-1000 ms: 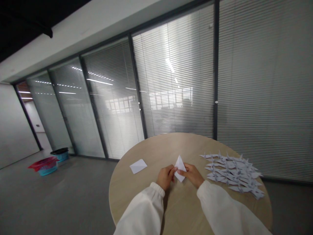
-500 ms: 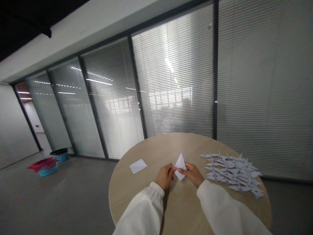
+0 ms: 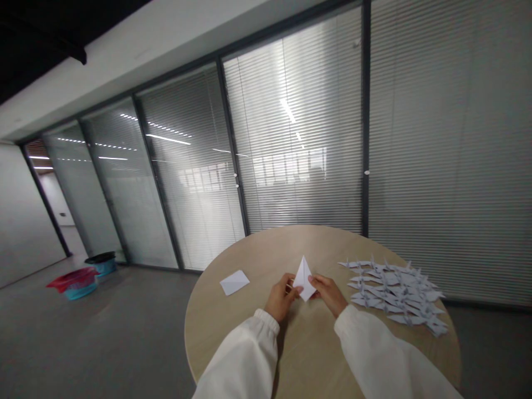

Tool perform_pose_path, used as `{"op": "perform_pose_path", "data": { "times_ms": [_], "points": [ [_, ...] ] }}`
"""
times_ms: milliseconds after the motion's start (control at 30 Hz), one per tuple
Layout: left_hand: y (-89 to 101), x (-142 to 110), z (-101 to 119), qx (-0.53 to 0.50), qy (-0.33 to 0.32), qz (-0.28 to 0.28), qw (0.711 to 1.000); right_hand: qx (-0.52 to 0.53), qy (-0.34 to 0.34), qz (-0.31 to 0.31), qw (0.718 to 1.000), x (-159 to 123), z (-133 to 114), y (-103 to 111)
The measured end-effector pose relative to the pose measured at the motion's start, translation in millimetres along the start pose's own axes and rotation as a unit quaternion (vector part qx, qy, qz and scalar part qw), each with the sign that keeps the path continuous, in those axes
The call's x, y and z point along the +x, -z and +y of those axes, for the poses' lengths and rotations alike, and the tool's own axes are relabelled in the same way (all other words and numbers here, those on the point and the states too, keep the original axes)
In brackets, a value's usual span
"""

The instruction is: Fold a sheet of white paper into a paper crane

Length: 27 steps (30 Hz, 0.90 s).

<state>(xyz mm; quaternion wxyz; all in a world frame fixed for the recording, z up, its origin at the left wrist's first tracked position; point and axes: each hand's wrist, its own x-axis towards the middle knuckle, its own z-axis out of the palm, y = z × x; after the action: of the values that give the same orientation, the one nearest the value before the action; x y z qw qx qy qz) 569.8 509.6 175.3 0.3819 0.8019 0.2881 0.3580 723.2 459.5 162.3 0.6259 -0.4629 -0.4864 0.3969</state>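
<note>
A white folded paper (image 3: 303, 275), kite-shaped with its point up, is pinched between both hands over the round wooden table (image 3: 257, 332). My left hand (image 3: 281, 298) grips its left edge with closed fingers. From the other side my right hand (image 3: 330, 293) pinches the right edge. Both arms wear cream sleeves. To the right lie several finished white paper cranes (image 3: 394, 293) spread on the tabletop. A flat white paper square (image 3: 235, 282) rests to the left of my hands.
Glass walls with shut blinds (image 3: 299, 144) stand behind the table. On the grey floor at far left sit a red and blue basket (image 3: 75, 281) and a dark bin (image 3: 102, 261).
The folded paper has risen slightly and stands more upright between my hands. My right fingers have shifted up along its edge.
</note>
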Motion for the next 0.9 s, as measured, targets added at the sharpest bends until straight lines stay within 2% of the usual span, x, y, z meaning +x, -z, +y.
{"op": "perform_pose_path", "data": {
  "times_ms": [267,533,767,900],
  "points": [
    [0.1,-0.7,6.8,-0.039,-0.008,0.001,0.999,0.020,0.000,-0.013,1.000,2.8,7.4,2.6],
    [0.5,0.1,4.2,-0.008,-0.012,0.039,0.999,0.021,-0.010,-0.007,1.000,1.9,3.9,0.3],
    [1.3,1.4,2.0,-0.041,-0.015,0.048,0.998,-0.002,-0.002,-0.020,1.000,-1.1,0.7,-1.1],
    [1.8,3.2,2.4,-0.070,0.006,0.073,0.995,-0.012,0.008,-0.042,0.999,-1.3,3.3,-1.2]
  ]
}}
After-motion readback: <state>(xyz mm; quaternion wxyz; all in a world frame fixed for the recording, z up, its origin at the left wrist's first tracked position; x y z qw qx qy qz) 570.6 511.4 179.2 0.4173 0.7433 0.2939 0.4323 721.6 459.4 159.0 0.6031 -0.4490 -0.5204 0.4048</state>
